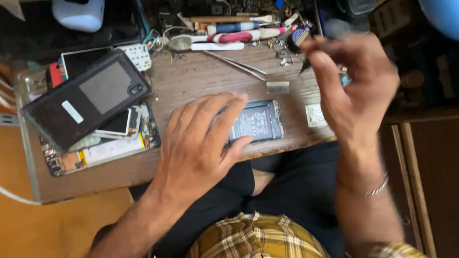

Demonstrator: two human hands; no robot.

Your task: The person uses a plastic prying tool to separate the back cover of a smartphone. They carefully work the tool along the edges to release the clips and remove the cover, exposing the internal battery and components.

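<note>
Left hand (201, 143) flat on an opened phone (258, 120) near the front edge of the wooden workbench (201, 76), fingers spread over its left half, palm down, pinning it rather than gripping. Battery side up, inner frame showing on the right.

Right hand (356, 91) raised above the bench's right end, fingers pinched shut around a small dark pointed tool (306, 64), tip aimed down. Pretty blurry there, so can't tell exactly what kind of tool. Thin metal bracelet (377, 188) on that wrist.

Just beside the phone on the right: a little pale square part (315, 115), plus a small metal plate (278, 87) slightly further back. Tweezers (236, 63) lying diagonally behind that.

Off to the left, well apart from the hands: a dark phone back cover (86, 98) tilted on top of a pile of stripped phones and boards (110, 143). Along the back edge, a jumble of screwdrivers (239, 34) with red, white and blue handles. White rounded gadget (79, 13) at the top left corner.
</note>
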